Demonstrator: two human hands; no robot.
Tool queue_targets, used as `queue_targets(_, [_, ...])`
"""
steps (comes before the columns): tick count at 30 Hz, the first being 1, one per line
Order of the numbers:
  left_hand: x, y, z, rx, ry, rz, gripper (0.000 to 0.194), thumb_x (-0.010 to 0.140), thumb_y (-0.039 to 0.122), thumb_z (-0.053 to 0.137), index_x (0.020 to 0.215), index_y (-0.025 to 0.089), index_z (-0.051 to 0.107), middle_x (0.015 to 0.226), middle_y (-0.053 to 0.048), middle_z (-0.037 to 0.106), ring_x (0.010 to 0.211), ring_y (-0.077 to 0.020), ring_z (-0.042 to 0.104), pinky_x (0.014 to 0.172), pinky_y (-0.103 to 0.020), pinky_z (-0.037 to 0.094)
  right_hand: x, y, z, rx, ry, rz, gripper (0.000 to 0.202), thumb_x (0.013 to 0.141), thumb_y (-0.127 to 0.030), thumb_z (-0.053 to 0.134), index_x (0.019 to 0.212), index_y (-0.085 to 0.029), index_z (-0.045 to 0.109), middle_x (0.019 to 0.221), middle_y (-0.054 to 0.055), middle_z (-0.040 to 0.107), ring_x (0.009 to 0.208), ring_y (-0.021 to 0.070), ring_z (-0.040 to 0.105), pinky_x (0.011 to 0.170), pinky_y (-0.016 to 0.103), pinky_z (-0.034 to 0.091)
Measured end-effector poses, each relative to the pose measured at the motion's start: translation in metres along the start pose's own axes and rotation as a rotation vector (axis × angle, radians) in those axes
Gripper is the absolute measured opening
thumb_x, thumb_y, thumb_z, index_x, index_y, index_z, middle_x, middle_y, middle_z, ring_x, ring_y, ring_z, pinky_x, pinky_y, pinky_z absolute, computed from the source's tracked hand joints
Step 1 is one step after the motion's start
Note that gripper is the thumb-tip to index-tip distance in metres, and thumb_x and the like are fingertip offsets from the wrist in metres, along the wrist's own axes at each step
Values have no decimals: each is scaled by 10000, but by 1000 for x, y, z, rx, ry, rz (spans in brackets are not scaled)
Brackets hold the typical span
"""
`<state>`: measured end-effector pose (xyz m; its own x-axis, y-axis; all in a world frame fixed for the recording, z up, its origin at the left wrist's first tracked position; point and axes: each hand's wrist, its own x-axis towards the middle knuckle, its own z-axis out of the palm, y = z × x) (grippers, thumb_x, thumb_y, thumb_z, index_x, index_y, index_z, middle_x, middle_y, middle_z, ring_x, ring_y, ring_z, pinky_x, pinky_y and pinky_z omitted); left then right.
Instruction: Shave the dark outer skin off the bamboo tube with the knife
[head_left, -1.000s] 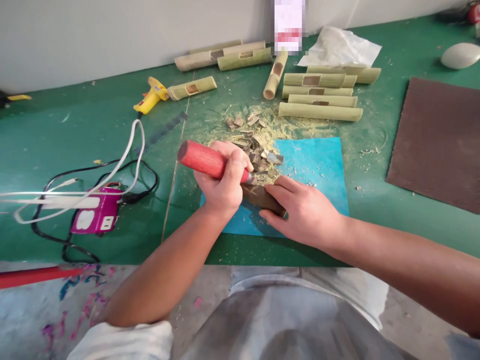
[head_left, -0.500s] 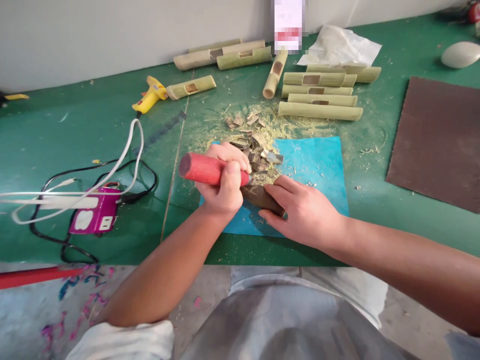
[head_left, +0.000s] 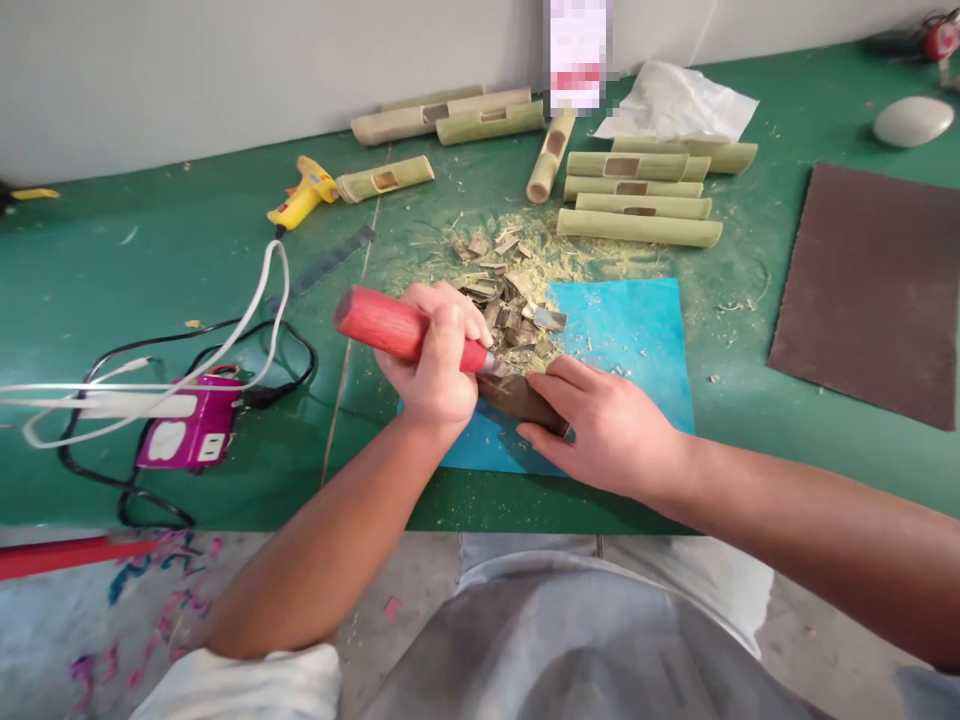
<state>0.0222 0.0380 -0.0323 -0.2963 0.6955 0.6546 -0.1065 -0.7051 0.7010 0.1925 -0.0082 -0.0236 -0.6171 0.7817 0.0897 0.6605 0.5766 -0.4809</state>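
Observation:
My left hand is closed around the red wooden handle of a chisel. Its metal end meets the top of a brownish bamboo tube; the very tip is hard to make out. From the right, my right hand grips that tube, fingers over the top and thumb on the near side. Under both hands lies a blue sheet. Bamboo chips and pale shavings are heaped just beyond the tube.
Several bamboo tubes with cut openings lie at the back. A yellow glue gun and a purple power adapter with cords are on the left. A brown mat and a white oval object are on the right.
My left hand and the chisel have shifted a little to the left, showing more of the metal end. My right hand stays on the bamboo tube.

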Motion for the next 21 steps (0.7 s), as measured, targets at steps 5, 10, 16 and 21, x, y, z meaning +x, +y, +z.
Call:
queue_targets(5, [-1,-2,-1,106,-82,59,363,978,380,702,688,214,560,593,37,529,524,-86,523,506,-309,350,1,-1,-1,5,-8,16,256,933,-339,645,1053,-128,725,1007,108,687,808,213,656,671,324,507])
queue_targets(10, [-3,1,-4,179,-104,72,324,976,370,697,714,218,583,599,25,553,543,-114,551,525,-317,380,1,-1,-1,9,-30,20,274,938,-337,641,1083,-119,722,1022,114,686,820,228,666,670,334,512])
queue_targets(16, [-3,2,-7,251,-196,114,331,978,409,638,709,221,594,584,22,558,510,-134,539,499,-306,378,1,-2,-3,11,-38,22,277,939,-326,648,1091,-109,728,1009,116,682,829,224,666,676,325,507])
queue_targets(21, [-4,-1,-14,296,-264,128,299,941,365,678,706,210,578,587,32,575,506,-118,534,515,-284,400,1,0,-3,39,-19,17,275,941,-329,658,1072,-101,737,950,98,668,761,190,630,665,308,493])
